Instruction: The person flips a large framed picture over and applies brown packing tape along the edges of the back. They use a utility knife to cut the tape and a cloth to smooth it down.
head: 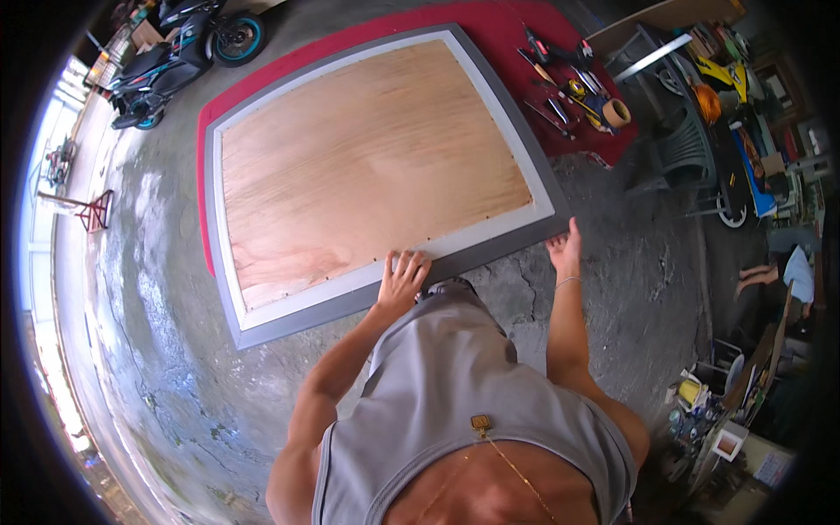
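In front of me is a large framed panel point(374, 164), its plywood face bordered by an inner white strip and an outer gray frame, over a red cloth point(328, 41). My left hand point(402, 279) lies with curled fingers over the near gray and white edge of the frame. At the near right corner, my right hand point(565, 249) holds the gray edge from below, with the thumb pointing up. Small dark fasteners dot the plywood's rim. The undersides of the frame are hidden.
Right of the panel, a roll of tape point(616, 113), a tape measure point(577, 88) and a power drill point(537, 46) lie on the cloth. A motorcycle point(177, 72) stands at upper left, a plastic chair point(686, 151) at right. Another person point(795, 272) is at far right.
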The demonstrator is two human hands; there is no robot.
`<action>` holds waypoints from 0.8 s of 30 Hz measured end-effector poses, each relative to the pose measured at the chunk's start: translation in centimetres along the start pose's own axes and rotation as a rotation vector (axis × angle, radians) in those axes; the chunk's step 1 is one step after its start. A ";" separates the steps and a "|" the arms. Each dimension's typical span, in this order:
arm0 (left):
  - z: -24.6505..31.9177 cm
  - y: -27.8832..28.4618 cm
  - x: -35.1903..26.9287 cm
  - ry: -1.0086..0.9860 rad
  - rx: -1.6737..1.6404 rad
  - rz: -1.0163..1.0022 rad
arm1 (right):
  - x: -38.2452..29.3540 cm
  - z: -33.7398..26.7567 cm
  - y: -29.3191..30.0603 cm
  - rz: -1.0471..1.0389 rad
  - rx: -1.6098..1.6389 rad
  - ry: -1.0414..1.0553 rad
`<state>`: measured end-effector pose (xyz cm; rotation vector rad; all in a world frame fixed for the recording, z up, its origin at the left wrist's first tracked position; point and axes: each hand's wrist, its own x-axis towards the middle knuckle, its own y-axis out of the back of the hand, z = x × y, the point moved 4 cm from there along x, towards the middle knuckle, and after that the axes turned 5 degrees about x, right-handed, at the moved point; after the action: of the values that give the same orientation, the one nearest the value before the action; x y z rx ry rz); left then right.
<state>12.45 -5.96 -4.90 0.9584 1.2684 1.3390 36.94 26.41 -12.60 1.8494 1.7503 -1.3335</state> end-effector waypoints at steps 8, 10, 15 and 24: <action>0.1 -5.4 -0.9 -0.031 0.052 0.055 | 2.6 -2.6 -2.5 0.575 -1.353 0.634; -0.5 -4.1 -0.8 -0.032 0.159 0.135 | 3.7 -2.7 -5.6 0.517 -1.560 0.730; -7.0 -1.3 -1.0 0.116 -0.400 -0.077 | 9.7 -2.8 -15.9 0.149 -1.629 0.970; -47.0 -0.9 -16.8 1.521 0.100 0.109 | 21.1 -0.3 -32.2 -0.159 -1.777 0.808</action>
<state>-30.42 -31.01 -10.39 -0.1504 2.3700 2.1813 5.20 47.89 -15.79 0.9789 2.0310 1.0729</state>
